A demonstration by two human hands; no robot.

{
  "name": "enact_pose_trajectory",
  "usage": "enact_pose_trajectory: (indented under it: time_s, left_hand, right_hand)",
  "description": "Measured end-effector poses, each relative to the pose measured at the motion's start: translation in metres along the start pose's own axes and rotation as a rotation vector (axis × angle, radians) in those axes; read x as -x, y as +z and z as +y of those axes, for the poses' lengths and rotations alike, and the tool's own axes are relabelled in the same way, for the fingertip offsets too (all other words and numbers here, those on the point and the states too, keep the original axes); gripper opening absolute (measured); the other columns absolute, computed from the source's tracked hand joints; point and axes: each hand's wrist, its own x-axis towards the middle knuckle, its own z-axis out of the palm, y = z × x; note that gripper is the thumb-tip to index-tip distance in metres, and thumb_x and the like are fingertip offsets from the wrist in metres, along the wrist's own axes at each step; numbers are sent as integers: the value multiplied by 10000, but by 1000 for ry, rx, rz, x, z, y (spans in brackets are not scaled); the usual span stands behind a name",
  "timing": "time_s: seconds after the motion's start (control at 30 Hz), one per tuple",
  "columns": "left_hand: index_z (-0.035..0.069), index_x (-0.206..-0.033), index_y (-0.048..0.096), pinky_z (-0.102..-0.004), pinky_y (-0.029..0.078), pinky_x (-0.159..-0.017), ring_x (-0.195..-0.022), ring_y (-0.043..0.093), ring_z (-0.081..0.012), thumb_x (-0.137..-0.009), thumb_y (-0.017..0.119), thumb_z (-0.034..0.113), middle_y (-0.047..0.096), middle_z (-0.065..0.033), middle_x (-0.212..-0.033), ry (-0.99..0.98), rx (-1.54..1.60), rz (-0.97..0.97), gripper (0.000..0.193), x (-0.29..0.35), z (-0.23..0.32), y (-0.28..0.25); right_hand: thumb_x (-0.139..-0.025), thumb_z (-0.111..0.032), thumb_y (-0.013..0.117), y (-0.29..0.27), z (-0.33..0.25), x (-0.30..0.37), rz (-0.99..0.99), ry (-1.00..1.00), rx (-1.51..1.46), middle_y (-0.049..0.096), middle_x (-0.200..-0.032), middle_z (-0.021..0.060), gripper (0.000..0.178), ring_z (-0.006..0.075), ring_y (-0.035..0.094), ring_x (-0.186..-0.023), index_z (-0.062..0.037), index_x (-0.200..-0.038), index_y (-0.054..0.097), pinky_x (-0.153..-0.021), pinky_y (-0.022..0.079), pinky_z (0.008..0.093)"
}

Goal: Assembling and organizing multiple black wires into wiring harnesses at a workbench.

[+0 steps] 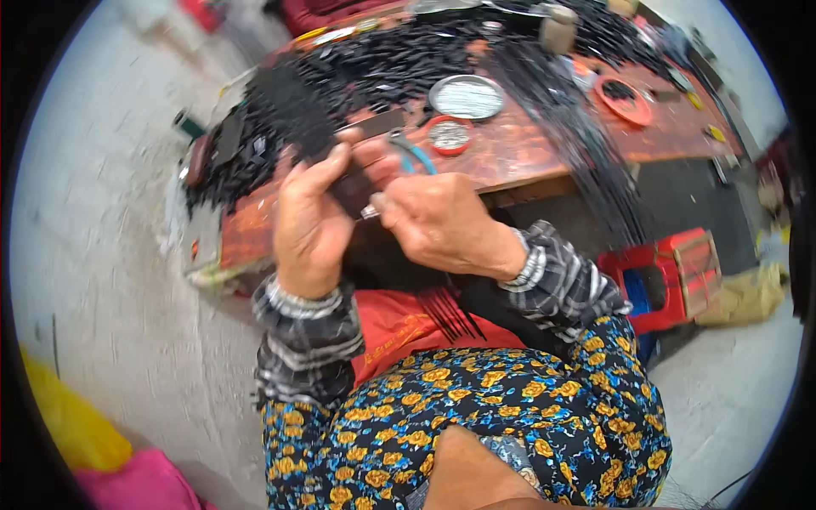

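My left hand (313,229) is raised before the table edge, thumb and fingers closed on a dark flat strip (350,189). A blurred black length (297,102) reaches away past the fingertips; whether it is the same piece I cannot tell. My right hand (446,223) is curled at the near end of the strip, its thumb and fingertips pinched together. A small shiny bit (369,212) shows at those fingertips, too small to name. Just beyond the right hand lie blue-handled pliers (415,156). Several thin black strips (449,314) rest over the red cloth (387,327) on my lap.
Heaps of black pieces (399,59) cover the far and left parts of the wooden table (527,140). A red dish (449,134) of small metal parts, a metal plate (467,97) and an orange-red dish (623,99) stand there. Long black strands (586,153) hang toward a red stool (667,280).
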Motion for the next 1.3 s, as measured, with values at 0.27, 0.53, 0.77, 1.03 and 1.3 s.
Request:
enact_pose_trajectory:
  time_s: [0.27, 0.53, 0.77, 1.03, 1.3]
  left_hand:
    - [23, -1231, 503, -365, 492, -744, -859, 601, -209, -943, 530, 103, 626, -89, -993, 39, 39, 27, 300, 5, 12, -12]
    - [32, -1423, 317, -297, 359, -623, -661, 432, -145, -982, 434, 134, 530, -52, -872, -2, 45, -171, 467, 16, 32, -21]
    - [32, -1447, 258, -440, 484, -825, -906, 590, -300, -984, 396, 101, 567, -219, -1164, 23, 16, -41, 488, 16, 47, -25]
    - [29, -1460, 185, -560, 406, -1021, -1241, 463, -401, -1023, 293, 110, 420, -293, -1359, -63, 88, -415, 457, 5, 47, -39]
    - [43, -1470, 175, -514, 326, -1097, -1332, 361, -356, -1028, 278, 112, 346, -253, -1431, -37, 44, -535, 459, 0, 65, -39]
  right_hand:
    - [-844, -165, 582, -7, 6, -17, 76, -132, 27, 540, -593, 152, 240, 357, 569, -561, -18, -664, 524, -522, 436, 442]
    - [-882, -169, 516, -77, 119, -111, 187, -33, 384, 589, -650, 192, 232, 308, 611, -594, 3, -768, 622, -545, 450, 404]
    - [-829, -181, 503, -141, 253, -120, 135, -52, 726, 636, -752, 231, 245, 391, 627, -685, 21, -819, 640, -625, 498, 461]
    - [-767, -176, 548, -148, 195, 27, -309, 555, 914, 644, -826, 251, 218, 397, 649, -769, -7, -851, 658, -683, 512, 489]
    - [-941, -330, 479, -261, 110, 136, 242, 740, 898, 642, -1039, 155, 367, 296, 576, -1027, -66, -1157, 614, -896, 449, 372]
